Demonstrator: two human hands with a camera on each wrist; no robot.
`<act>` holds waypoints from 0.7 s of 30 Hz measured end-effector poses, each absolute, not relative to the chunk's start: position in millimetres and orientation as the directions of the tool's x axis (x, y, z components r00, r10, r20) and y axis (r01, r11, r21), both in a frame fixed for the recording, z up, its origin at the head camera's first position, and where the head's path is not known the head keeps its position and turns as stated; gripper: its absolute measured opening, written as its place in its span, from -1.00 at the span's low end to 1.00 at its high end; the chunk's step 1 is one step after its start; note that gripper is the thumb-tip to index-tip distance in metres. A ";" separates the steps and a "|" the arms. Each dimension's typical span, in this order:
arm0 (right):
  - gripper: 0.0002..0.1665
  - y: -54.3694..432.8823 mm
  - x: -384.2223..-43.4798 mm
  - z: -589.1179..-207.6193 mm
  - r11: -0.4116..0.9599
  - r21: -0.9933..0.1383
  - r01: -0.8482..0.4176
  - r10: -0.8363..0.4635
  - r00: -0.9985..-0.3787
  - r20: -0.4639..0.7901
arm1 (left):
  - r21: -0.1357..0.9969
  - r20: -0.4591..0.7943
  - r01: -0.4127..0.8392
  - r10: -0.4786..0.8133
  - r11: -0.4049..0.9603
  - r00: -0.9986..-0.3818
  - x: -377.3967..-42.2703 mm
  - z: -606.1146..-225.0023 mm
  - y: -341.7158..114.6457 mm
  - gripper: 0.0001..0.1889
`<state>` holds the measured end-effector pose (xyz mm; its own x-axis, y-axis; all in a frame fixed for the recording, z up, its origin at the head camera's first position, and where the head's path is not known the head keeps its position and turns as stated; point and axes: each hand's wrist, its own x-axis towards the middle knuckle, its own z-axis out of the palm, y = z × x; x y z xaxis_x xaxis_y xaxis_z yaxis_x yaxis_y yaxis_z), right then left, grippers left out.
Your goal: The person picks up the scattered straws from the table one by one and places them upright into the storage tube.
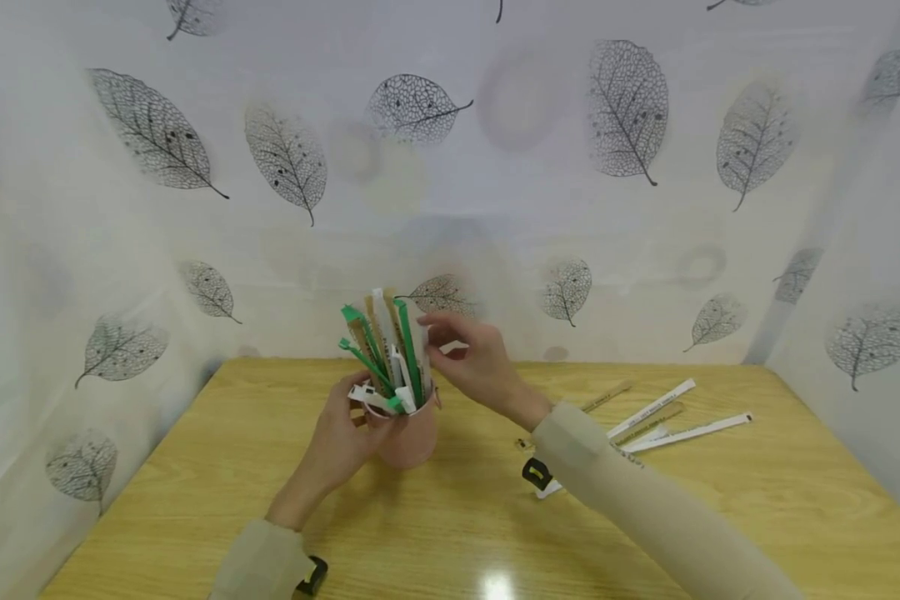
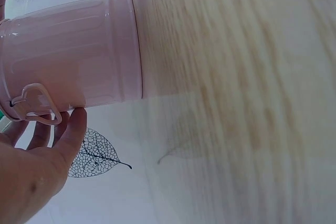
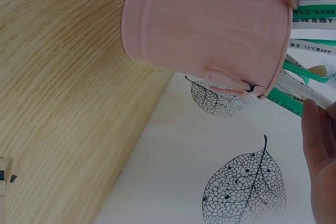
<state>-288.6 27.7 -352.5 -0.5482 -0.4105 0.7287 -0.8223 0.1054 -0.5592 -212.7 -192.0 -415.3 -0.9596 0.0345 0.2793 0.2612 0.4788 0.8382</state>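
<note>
A small pink metal bucket (image 1: 407,442) with loop handles stands on the table. Out of its top fans a bundle of slim printed paper strips, some white, some brown and some green (image 1: 409,350). My left hand (image 1: 345,442) grips the bucket near its rim, with fingers around the side (image 2: 71,135). With its thumb and fingers, my right hand (image 1: 476,362) pinches a white strip (image 3: 302,88) at the right side of the bundle, above the rim. A short white piece and a bent green strip hang over the front rim.
Several white and brown strips (image 1: 648,408) lie loosely crossed on the wooden table (image 1: 720,500) to the right, some partly hidden by my right sleeve (image 1: 615,475). A pale cloth with leaf prints (image 1: 450,208) hangs behind the table and at both sides.
</note>
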 end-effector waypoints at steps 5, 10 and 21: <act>-0.61 28.6 -288.2 -353.7 0.101 -0.556 -0.825 -0.407 -0.544 0.734 | 0.827 0.287 0.264 0.030 0.497 -0.957 -213.9 -415.5 -192.9 -0.20; -0.61 29.4 -287.5 -355.7 0.097 -0.567 -0.818 -0.399 -0.554 0.731 | 0.831 0.277 0.252 0.024 0.497 -0.961 -213.3 -416.3 -192.5 -0.19; -0.56 31.5 -287.8 -356.4 0.067 -0.556 -0.829 -0.389 -0.535 0.750 | 0.824 0.285 0.259 0.027 0.504 -0.958 -213.3 -415.6 -191.5 -0.19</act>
